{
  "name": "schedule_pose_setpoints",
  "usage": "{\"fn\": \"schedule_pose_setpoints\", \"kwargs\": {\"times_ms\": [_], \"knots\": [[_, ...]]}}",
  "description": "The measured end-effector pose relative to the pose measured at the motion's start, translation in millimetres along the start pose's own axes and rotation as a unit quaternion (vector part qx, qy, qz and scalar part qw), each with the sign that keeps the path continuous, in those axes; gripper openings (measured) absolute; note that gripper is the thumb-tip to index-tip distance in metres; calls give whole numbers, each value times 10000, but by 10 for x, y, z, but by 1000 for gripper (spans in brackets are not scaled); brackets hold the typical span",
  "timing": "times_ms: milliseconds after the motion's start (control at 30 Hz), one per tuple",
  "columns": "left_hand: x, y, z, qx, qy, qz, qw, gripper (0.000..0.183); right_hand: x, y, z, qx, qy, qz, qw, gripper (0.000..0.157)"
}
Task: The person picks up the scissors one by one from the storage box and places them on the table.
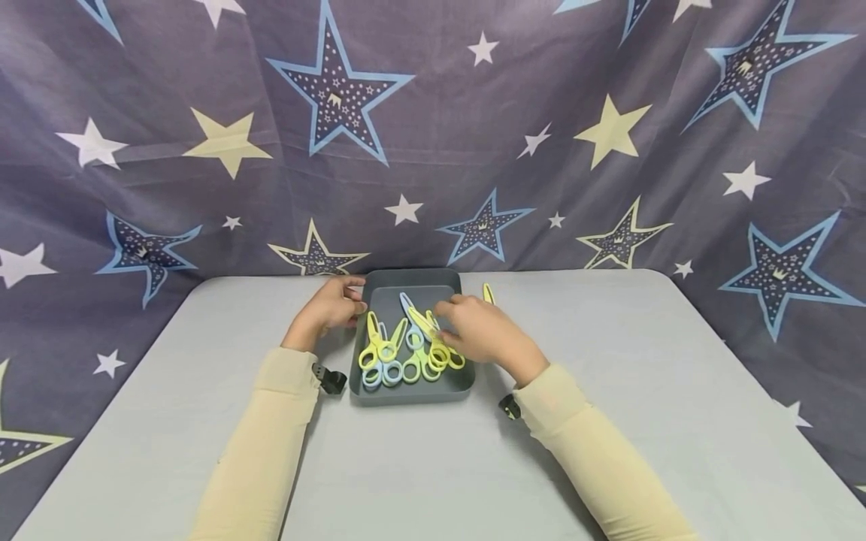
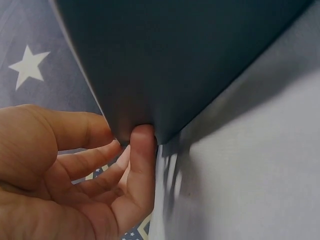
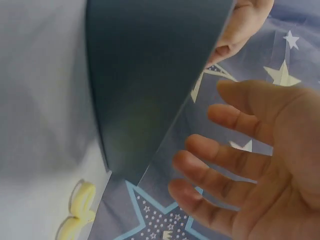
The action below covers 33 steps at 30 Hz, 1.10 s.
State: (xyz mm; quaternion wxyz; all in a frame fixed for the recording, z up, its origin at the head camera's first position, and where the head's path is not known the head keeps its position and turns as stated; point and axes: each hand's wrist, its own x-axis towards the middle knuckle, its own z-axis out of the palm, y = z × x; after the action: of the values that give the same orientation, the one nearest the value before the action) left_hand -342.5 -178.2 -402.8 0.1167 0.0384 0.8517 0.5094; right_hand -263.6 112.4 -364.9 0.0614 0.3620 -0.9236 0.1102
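Observation:
A dark grey tray (image 1: 406, 400) holds several pairs of scissors with plastic handles in yellow, blue and green, such as the blue scissors (image 1: 392, 373) and the green scissors (image 1: 411, 368). My left hand (image 1: 331, 304) holds the tray by its far left corner; in the left wrist view one fingertip (image 2: 143, 134) presses the outer wall. Over the tray's right side is my right hand (image 1: 480, 330), close above the yellow scissors (image 1: 438, 357) and partly covering them in the head view. Its fingers (image 3: 220, 155) are loosely bent and spread, with nothing between them in the right wrist view.
Another yellow pair of scissors (image 1: 489, 293) lies on the table past the tray's right side, partly behind my right hand. The pale grey table (image 1: 419, 473) ends at a dark curtain (image 1: 433, 135) printed with stars.

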Motion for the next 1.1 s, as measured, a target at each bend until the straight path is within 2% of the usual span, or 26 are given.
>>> {"fn": "schedule_pose_setpoints", "kwargs": {"times_ms": [333, 767, 1100], "knots": [[-16, -8, -12, 61, -19, 17, 10000, 63, 7, -103, 91, 63, -299, -416, 9987, 27], [-1, -9, 0, -7, -33, 5, 10000, 63, 6, -121, 203, -72, -432, -609, 9972, 29], [-6, -23, -2, -37, -5, 29, 10000, 63, 7, -134, 265, -105, -415, -420, 9982, 27]]}}
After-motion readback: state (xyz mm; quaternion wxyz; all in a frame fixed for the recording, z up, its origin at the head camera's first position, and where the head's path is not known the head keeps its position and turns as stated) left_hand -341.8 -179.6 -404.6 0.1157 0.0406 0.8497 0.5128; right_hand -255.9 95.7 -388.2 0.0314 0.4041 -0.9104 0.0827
